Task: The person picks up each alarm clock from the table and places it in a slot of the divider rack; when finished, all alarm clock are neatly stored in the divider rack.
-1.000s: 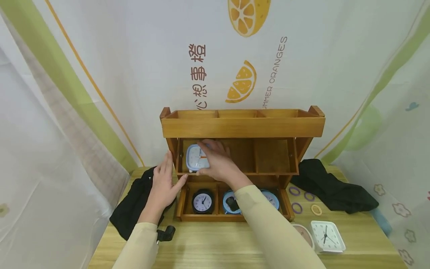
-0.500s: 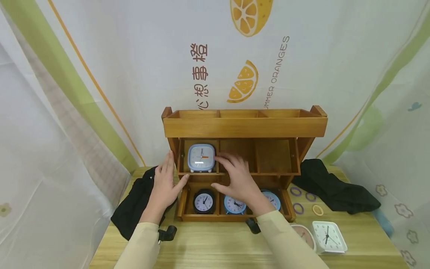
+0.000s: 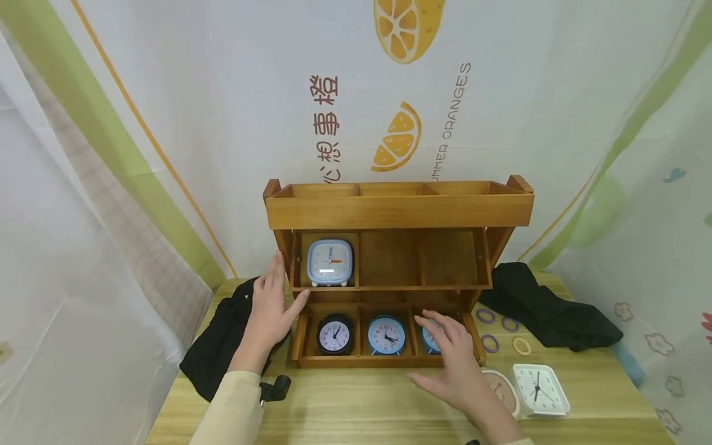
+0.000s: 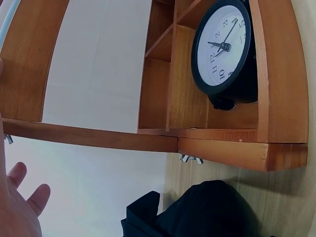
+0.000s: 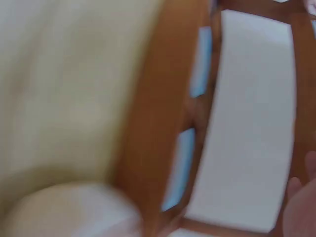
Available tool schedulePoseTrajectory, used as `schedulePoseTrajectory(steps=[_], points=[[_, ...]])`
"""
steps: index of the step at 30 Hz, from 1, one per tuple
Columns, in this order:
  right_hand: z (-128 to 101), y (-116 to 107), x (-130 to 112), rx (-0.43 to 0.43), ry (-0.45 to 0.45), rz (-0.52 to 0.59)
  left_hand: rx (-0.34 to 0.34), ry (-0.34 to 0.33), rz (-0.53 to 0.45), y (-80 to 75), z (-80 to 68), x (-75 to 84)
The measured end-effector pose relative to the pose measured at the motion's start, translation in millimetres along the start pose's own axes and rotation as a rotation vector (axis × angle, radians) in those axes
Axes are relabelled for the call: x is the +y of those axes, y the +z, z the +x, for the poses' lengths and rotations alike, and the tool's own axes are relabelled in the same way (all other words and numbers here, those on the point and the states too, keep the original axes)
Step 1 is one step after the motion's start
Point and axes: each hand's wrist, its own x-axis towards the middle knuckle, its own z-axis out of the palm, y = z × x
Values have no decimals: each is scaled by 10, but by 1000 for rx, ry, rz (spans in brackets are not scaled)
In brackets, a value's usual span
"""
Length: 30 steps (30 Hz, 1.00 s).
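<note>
A wooden tiered rack (image 3: 400, 212) stands at the back of the table. My left hand (image 3: 269, 309) rests at its left side, fingers straight and thumb at the middle tier's front edge. A pale blue square alarm clock (image 3: 330, 262) sits upright in the middle tier's left compartment. Below it, the bottom tier holds a black round clock (image 3: 335, 335), a blue round clock (image 3: 386, 335) and another blue clock (image 3: 431, 341), partly hidden by my right hand (image 3: 453, 368). That hand holds nothing, its fingers and thumb spread apart, near a round cream clock (image 3: 505, 394) and a white square clock (image 3: 539, 389).
Black cloth (image 3: 219, 346) lies left of the rack and another black cloth (image 3: 547, 309) to its right. Purple rings (image 3: 490, 343) and a yellow ring (image 3: 521, 346) lie on the wooden table (image 3: 356, 408). A printed curtain (image 3: 233, 93) hangs behind and at both sides.
My right hand has let go of the pale blue square clock and moved down and right, towards the round cream clock. The left hand stays at the rack's side.
</note>
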Motion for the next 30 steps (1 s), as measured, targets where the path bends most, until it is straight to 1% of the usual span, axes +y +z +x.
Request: schedulePoseTrajectory(steps=[3,6,9,12,15,18,21,23,26,30], points=[[-375,-62,112,-86,129,-57,-1,1,-4,-5,-1,12],[-694,-134,262,-179,255,-126,4,2,-3,-9,-7,23],[-954,-206,420,-234,332,-191,8,3,1,-10,-16,24],[-1125,-287,552,-257,376,-231,8,2,7,-16,-27,25],[-1202,-379,645,-288,414,-261,11,7,17,-26,-42,25],[-1213,-455,698,-331,430,-280,26,5,32,-43,-69,17],[-1218,-509,723,-359,414,-293,41,9,42,-43,-90,16],[-1222,-530,739,-362,397,-297,48,17,42,-40,-93,25],[-1220,-541,772,-359,371,-280,63,32,53,-37,-87,38],[-1204,-539,807,-372,356,-233,72,33,62,-47,-92,54]])
